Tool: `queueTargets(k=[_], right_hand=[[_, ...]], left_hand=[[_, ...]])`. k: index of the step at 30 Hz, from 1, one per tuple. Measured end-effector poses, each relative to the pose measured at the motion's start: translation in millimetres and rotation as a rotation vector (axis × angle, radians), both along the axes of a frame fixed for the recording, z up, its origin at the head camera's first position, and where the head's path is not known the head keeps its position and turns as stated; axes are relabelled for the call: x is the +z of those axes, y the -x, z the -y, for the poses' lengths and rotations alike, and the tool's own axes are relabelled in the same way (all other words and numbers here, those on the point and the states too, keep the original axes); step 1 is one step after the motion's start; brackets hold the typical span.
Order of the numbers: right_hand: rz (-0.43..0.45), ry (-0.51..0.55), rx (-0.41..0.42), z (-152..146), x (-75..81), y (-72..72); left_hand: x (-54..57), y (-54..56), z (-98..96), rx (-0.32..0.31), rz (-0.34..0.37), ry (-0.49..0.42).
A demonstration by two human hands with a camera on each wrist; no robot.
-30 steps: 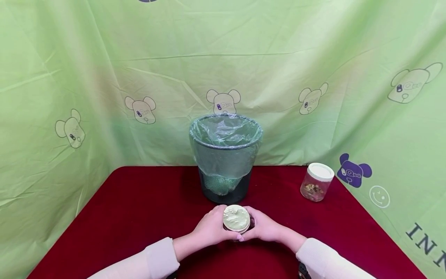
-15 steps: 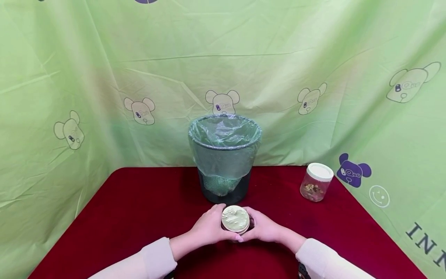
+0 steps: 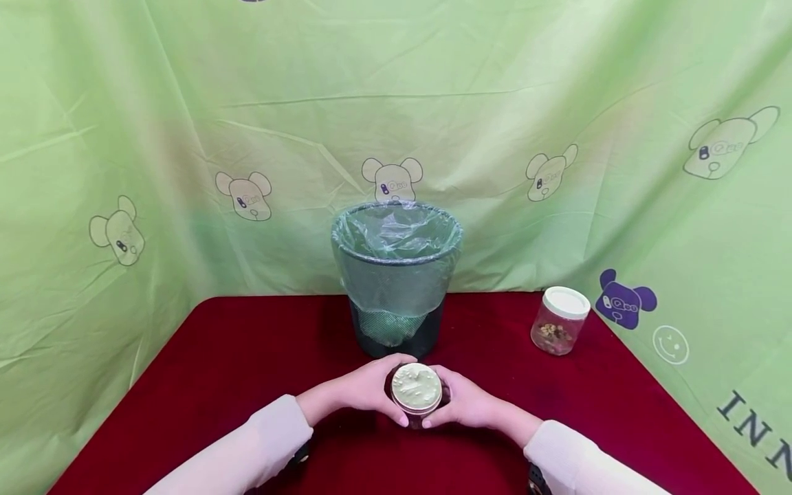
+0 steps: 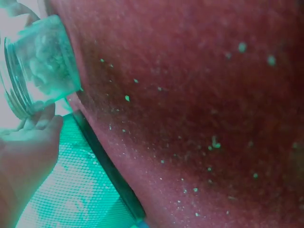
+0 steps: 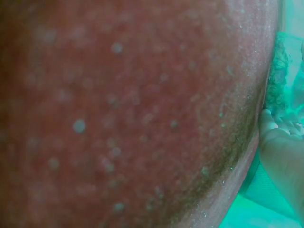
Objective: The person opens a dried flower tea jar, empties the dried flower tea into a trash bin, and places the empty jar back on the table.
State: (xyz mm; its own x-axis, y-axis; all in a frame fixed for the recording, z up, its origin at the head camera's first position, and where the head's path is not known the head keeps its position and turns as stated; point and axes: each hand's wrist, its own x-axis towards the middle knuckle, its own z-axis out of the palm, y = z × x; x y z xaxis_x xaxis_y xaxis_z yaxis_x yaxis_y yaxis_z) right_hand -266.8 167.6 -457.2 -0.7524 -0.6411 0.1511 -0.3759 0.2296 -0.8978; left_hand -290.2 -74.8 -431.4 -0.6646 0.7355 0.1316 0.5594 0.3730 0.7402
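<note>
Between both hands stands a clear round jar (image 4: 50, 61) with a pale, bumpy top (image 3: 417, 386). Ridged rings circle its upper end, and lumpy contents show through the wall in the left wrist view. My left hand (image 3: 374, 388) curves round the jar's left side, thumb at the near side and fingers at the far side; a dark gap shows by its palm. On the right side, my right hand (image 3: 465, 399) holds the jar, its thumb along the near side. The jar's base is close to the red cloth.
Behind the hands stands a dark mesh bin (image 3: 396, 328) lined with a clear plastic bag (image 3: 399, 285). A second jar (image 3: 559, 326), white-lidded with some brownish pieces inside, stands at the back right. Red cloth (image 3: 260, 344) covers the table, and green printed curtains (image 3: 297, 103) surround it.
My left hand has loosened and shifted a little left, so the two thumb tips, touching before, now stand apart. The right hand has stayed at the jar.
</note>
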Motion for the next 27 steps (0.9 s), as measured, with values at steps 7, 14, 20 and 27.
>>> queueTargets(k=[7, 14, 20, 27], right_hand=[[0.005, -0.01, -0.009, 0, -0.5, 1.4], [-0.004, -0.007, -0.004, -1, -1.3, 1.5], [0.002, -0.028, -0.017, -1, -0.9, 1.4], [0.012, -0.023, -0.016, 0, 0.6, 0.0]], left_hand=[[-2.2, 3.6, -0.8, 0.003, 0.01, -0.028], [-3.6, -3.8, -2.7, 0.058, -0.019, -0.034], [-6.5, -16.4, -5.8, 0.159, -0.141, -0.004], [-6.4, -32.0, -11.4, 0.29, -0.221, 0.036]])
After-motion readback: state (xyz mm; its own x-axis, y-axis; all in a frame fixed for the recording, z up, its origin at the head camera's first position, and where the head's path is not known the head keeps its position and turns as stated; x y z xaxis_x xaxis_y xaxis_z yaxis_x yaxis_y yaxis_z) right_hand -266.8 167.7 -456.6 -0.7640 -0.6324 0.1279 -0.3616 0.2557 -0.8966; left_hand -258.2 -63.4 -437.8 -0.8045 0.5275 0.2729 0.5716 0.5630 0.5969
